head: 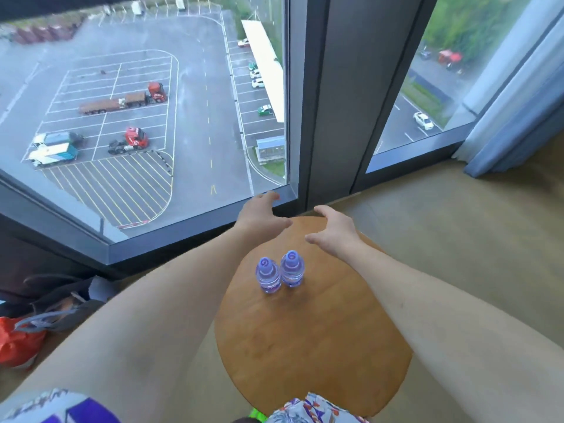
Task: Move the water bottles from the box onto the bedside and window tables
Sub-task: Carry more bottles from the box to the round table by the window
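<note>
Bottles stand in the middle of the frame: two small water bottles, the left bottle (268, 275) and the right bottle (292, 269), upright and touching side by side on the round wooden table (311, 340). Both have purple caps. Above them in the picture, the left hand (259, 212) and the right hand (334, 229) reach out past the bottles with palms facing each other. The fingers (324, 212) of each hand are spread and only loosely bent, holding nothing and touching neither bottle. A large window (137, 117) fills the upper left, a blue curtain (515, 123) hangs at the upper right, and an orange bag (18, 343) lies at the lower left.
</note>
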